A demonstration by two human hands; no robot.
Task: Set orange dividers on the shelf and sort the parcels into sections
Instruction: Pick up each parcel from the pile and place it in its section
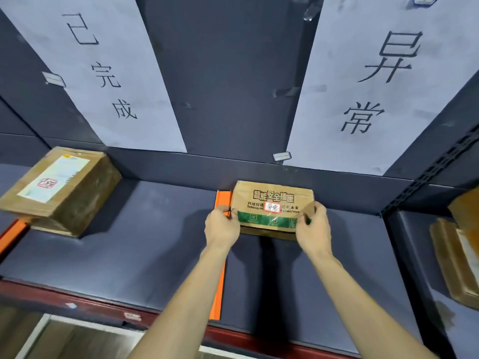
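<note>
The dark shelf [155,242] is split by an orange divider [223,198] running from the back wall to the front lip; the left forearm hides most of its middle. In the section right of it, against the back wall and just beside the divider, sits a brown parcel [273,203] with a green band and a small red-edged label. The section to the left holds a larger cardboard box [59,190] with a white shipping label, tilted, resting near another orange divider [11,235] at the far left edge. Further boxes [456,255] lie at the right edge, in what looks like a neighbouring bay, though they are cropped. Two white paper signs [111,81] hang on the back wall. The left hand [221,226] grips the parcel's near left corner with curled fingers; the right hand [313,226] grips its near right corner likewise
</note>
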